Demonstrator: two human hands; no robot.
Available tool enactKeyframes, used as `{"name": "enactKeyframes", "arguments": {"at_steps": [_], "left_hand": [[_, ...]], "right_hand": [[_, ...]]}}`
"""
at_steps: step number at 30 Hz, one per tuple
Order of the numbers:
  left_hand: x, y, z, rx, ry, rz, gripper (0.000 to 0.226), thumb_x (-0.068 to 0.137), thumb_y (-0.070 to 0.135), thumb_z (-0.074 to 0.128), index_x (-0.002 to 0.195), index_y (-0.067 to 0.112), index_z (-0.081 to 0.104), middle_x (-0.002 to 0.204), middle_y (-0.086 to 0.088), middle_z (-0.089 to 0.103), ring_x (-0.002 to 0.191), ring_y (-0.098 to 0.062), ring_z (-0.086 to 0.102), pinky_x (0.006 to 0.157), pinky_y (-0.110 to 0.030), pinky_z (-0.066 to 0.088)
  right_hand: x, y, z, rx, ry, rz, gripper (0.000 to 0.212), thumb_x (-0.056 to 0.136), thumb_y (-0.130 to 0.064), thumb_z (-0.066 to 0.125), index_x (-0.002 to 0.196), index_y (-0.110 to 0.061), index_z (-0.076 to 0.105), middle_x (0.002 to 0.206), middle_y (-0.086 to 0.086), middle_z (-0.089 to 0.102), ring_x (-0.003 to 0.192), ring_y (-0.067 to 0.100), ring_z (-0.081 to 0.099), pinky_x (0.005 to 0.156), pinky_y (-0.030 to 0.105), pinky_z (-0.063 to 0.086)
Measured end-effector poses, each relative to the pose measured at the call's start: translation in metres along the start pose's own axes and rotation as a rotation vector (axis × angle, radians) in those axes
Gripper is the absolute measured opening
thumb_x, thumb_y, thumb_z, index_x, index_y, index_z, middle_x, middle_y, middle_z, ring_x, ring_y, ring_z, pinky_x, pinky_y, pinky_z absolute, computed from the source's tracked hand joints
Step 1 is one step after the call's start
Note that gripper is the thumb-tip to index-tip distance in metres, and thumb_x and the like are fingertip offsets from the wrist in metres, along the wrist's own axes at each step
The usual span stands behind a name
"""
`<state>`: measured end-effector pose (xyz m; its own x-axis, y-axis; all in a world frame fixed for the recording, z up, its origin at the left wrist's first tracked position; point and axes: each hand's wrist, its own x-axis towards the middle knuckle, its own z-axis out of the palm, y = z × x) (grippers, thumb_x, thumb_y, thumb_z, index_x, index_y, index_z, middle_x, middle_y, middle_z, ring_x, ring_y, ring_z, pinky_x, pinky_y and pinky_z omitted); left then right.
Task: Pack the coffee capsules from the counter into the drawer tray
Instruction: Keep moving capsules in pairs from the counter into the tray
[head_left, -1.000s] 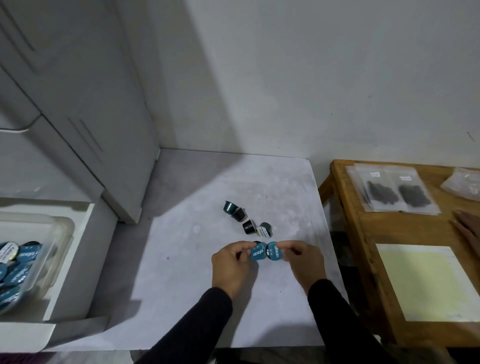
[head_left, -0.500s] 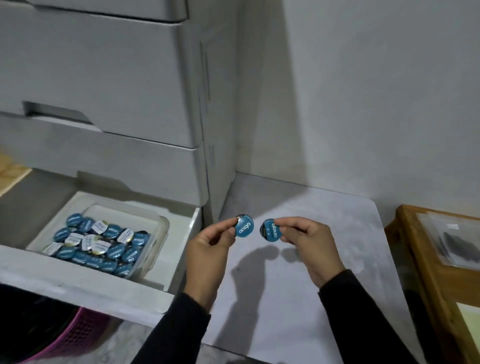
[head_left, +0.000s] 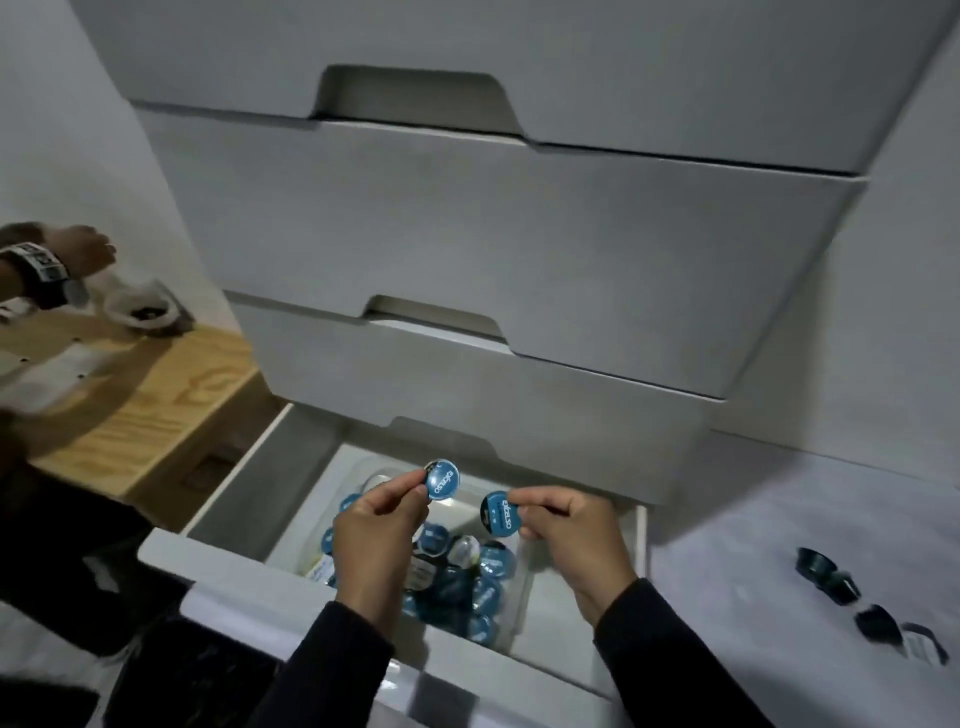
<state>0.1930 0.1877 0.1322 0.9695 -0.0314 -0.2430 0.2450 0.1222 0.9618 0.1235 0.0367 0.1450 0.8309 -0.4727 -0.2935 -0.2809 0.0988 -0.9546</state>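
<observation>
My left hand (head_left: 376, 535) pinches a blue-lidded coffee capsule (head_left: 442, 479) by its rim. My right hand (head_left: 576, 540) pinches a second blue capsule (head_left: 497, 514). Both capsules hang over the clear plastic tray (head_left: 519, 613) in the open bottom drawer (head_left: 234, 564). Several blue and white-lidded capsules (head_left: 491, 564) lie packed in the tray, partly hidden by my hands. On the grey counter (head_left: 779, 519) at the right lie several dark loose capsules (head_left: 852, 597).
Shut white drawers (head_left: 467, 234) rise above the open one. At the left a wooden table (head_left: 130, 395) carries a white bowl (head_left: 143, 309), and another person's hand (head_left: 83, 252) with a wrist strap reaches over it.
Both hands have carried their capsules left from over the counter to above the tray in the open drawer. My view has turned left toward the drawers.
</observation>
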Motion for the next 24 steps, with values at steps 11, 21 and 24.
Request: {"name": "enactKeyframes", "arguments": {"at_steps": [11,21,24], "left_hand": [[0.119,-0.001,-0.070,0.190,-0.095,-0.276,0.014,0.081,-0.005,0.063,0.081,0.006,0.071,0.079,-0.011,0.072,0.069,-0.021,0.064,0.058,-0.026,0.053],[0.154,-0.007,-0.069,0.460,-0.215,-0.308,0.017,0.074,-0.006,0.069,0.073,0.010,0.073,0.082,-0.010,0.074,0.078,-0.023,0.070,0.075,-0.033,0.058],[0.160,-0.006,-0.066,0.496,-0.246,-0.332,0.015,0.076,-0.007,0.068,0.075,0.007,0.072,0.082,-0.012,0.074,0.075,-0.025,0.072,0.071,-0.035,0.060]], "right_hand": [[0.060,0.043,0.100,-0.205,0.112,0.192,0.015,0.072,-0.031,0.062,0.076,-0.041,0.073,0.073,-0.017,0.074,0.077,0.008,0.070,0.084,0.039,0.057],[0.076,0.041,0.121,-0.069,0.191,0.309,0.023,0.085,0.001,0.058,0.077,-0.016,0.072,0.085,-0.001,0.069,0.079,0.016,0.067,0.079,0.026,0.054],[0.083,0.045,0.124,-0.052,0.230,0.324,0.021,0.084,0.002,0.059,0.079,-0.014,0.072,0.085,-0.002,0.068,0.080,0.016,0.067,0.078,0.025,0.054]]}}
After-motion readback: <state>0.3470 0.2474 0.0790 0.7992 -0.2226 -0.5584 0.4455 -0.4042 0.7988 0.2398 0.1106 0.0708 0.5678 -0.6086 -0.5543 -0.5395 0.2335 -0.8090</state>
